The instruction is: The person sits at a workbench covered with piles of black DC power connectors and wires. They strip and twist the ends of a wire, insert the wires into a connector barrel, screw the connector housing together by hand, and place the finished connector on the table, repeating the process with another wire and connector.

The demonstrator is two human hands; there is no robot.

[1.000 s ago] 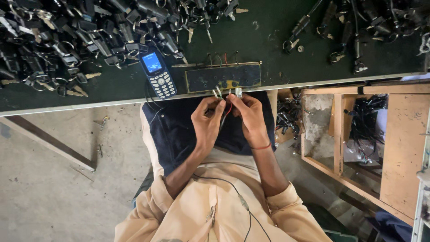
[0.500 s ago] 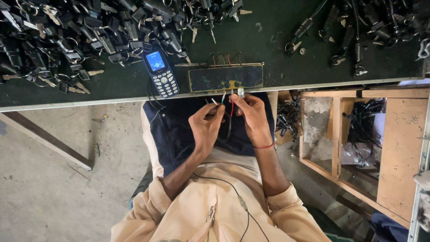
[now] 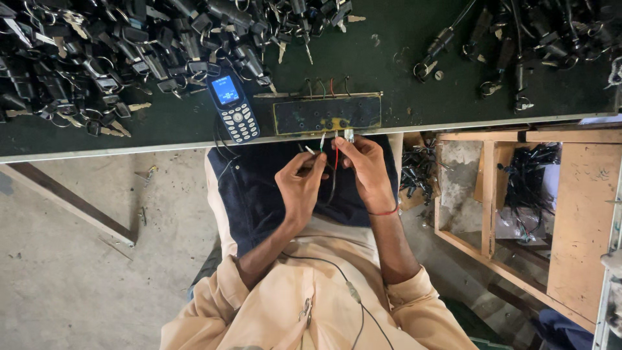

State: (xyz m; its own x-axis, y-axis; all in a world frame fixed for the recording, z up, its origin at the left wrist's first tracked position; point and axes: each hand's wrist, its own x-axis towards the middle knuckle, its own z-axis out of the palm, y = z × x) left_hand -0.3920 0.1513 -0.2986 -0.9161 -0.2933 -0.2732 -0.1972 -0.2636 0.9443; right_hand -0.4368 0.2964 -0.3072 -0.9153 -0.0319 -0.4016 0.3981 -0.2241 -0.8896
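Better to keep the left hand (image 3: 301,185) pinched shut on the thin wires (image 3: 332,167) and the right hand (image 3: 366,170) closed on the small connector (image 3: 348,135), both just below the bench (image 3: 389,52) edge, joining without pulling.

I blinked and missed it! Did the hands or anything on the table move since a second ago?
Barely. The left hand and right hand stay together below the table edge, still pinching thin wires; only the fingers shifted a little. The phone, the dark plate and the key pile stayed put.
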